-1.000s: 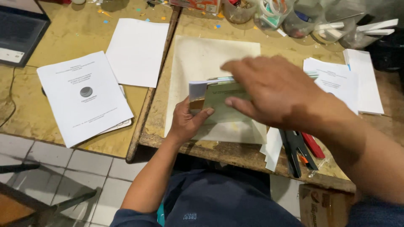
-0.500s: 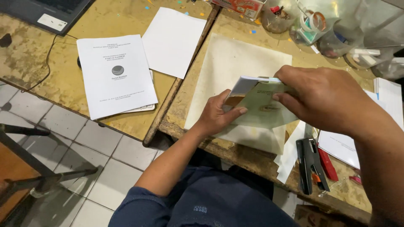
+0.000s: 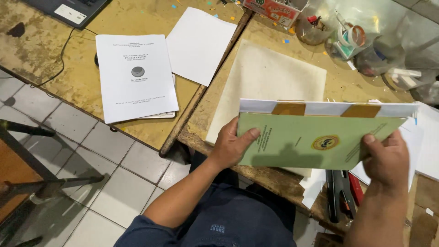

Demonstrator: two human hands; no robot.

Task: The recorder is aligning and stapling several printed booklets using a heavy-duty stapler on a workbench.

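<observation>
I hold a bound document with a pale green cover [image 3: 302, 139] above the front edge of the wooden table [image 3: 201, 114]. Its spine, turned away from me, shows white paper with two brown tape strips. My left hand [image 3: 231, 146] grips the booklet's left edge, thumb on the cover. My right hand [image 3: 386, 160] grips its right edge, thumb on top. A round emblem is printed on the cover near my right hand. Under the booklet lies a large cream sheet [image 3: 265, 77].
A white printed document [image 3: 135, 75] and a blank white sheet [image 3: 201, 43] lie on the left table, with a laptop corner [image 3: 68, 9] beyond. Jars and a tape roll [image 3: 352, 34] crowd the far right. Dark and red tools [image 3: 343, 194] lie near the front edge. White papers [image 3: 427, 142] are stacked right.
My right hand moved from over the booklet to its right edge. The booklet now faces me flat and wide, held at both ends. The view shifted left and down.
</observation>
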